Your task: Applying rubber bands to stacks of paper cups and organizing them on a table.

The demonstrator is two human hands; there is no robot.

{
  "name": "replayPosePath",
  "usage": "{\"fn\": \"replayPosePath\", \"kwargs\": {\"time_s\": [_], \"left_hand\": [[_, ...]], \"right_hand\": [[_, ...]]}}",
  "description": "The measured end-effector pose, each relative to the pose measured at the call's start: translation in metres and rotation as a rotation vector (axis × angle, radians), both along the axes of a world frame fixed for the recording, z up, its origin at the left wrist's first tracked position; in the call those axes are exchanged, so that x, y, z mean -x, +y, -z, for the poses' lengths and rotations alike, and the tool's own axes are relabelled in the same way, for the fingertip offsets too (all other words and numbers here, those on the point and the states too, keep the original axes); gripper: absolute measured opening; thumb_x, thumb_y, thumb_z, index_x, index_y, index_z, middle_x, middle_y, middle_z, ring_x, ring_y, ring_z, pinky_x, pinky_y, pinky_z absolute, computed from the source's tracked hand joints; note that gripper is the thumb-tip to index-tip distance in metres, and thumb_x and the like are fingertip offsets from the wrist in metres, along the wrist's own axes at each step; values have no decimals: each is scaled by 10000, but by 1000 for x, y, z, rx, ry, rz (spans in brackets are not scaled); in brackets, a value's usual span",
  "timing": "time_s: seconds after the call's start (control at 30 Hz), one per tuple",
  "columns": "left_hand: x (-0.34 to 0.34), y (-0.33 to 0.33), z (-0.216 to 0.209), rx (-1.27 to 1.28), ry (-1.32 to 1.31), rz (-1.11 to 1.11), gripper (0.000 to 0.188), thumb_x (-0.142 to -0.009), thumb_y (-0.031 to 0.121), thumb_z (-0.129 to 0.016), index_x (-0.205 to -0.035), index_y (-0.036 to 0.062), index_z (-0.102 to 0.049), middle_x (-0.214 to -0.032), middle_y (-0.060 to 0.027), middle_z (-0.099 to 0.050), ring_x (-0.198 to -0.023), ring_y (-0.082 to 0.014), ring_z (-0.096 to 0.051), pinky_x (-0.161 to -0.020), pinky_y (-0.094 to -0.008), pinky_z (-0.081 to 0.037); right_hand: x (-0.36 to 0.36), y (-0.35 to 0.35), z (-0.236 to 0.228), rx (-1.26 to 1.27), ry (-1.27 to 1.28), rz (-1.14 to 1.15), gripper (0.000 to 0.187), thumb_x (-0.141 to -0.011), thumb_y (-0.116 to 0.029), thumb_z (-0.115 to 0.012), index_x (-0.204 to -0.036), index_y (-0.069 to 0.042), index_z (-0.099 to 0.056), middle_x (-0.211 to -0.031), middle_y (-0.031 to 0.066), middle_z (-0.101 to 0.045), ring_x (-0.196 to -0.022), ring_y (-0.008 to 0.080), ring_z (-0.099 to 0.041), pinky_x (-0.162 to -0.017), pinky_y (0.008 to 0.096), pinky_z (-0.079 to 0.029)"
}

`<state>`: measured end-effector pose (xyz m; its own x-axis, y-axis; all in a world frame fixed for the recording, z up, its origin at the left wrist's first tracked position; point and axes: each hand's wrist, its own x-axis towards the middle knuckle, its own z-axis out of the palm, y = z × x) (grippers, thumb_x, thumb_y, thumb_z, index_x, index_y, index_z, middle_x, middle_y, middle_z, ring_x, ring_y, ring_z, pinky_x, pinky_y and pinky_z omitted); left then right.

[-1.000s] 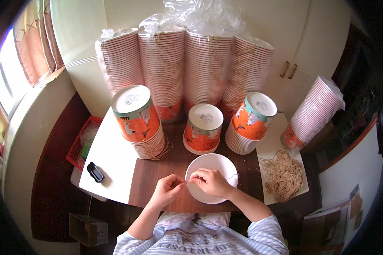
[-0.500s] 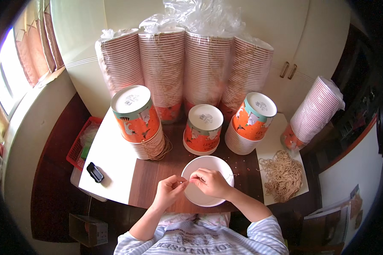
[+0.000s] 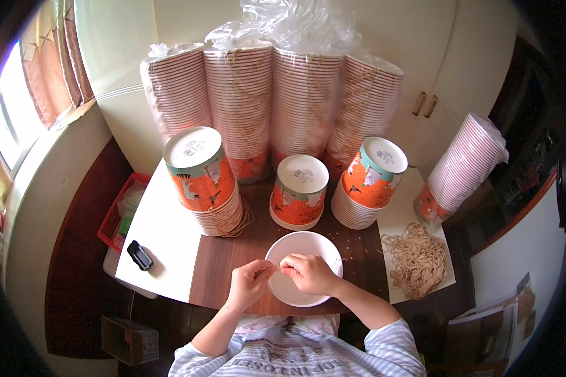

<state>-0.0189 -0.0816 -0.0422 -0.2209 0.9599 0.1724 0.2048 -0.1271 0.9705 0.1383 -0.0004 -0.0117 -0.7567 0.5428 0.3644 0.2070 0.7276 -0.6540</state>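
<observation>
A white round paper tub (image 3: 305, 241) stands mouth up near the table's front edge. Over its opening, my left hand (image 3: 250, 281) and my right hand (image 3: 308, 274) meet with thumbs and fingers pinched close together. What lies between the fingertips is too small to make out. A short end of thin cord (image 3: 342, 259) sticks out at the tub's right rim. Just beyond stands an upside-down orange paper bucket (image 3: 298, 207) with a green band and white base. A heap of beige cord (image 3: 416, 261) lies to the right of my right hand.
Nested upside-down orange buckets stand at left (image 3: 202, 183) and right (image 3: 372, 176), the left one with cord hanging off it. Tall plastic-wrapped bucket stacks (image 3: 239, 107) line the back; another wrapped stack (image 3: 464, 164) leans at far right. A small black tray (image 3: 140, 255) lies left.
The tub has shifted very slightly left, and my right fingers have moved a little. Both hands stay pinched together over the tub. Everything else looks the same.
</observation>
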Motion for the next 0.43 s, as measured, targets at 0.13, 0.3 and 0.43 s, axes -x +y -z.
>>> {"fn": "replayPosePath", "kwargs": {"time_s": [0.13,0.3,0.43], "left_hand": [[-3,-1,-7,-45,66,-53,73,-778,11,-596,-845,-11,-611,-691,-78,-620,-630,-94,-581,-569,-217,-457],[10,-6,-6,-129,81,-44,91,-747,-9,-611,-834,15,-621,-712,-78,-604,-685,-132,-587,-605,-220,-453],[19,-14,11,-194,150,24,107,-759,-18,-596,-843,40,-628,-1020,-72,-553,-894,-201,-547,-702,-234,-434]], "right_hand": [[-3,1,3,19,-14,-16,68,-771,-90,-587,-790,-43,-541,-703,95,-585,-637,261,-582,-551,340,-450],[-5,-22,-12,73,-53,99,115,-807,-155,-570,-814,-45,-538,-727,118,-596,-665,283,-598,-573,369,-469],[-16,-43,-6,-86,-169,49,205,-835,-239,-554,-957,-78,-515,-801,143,-619,-732,291,-626,-630,385,-504]]}}
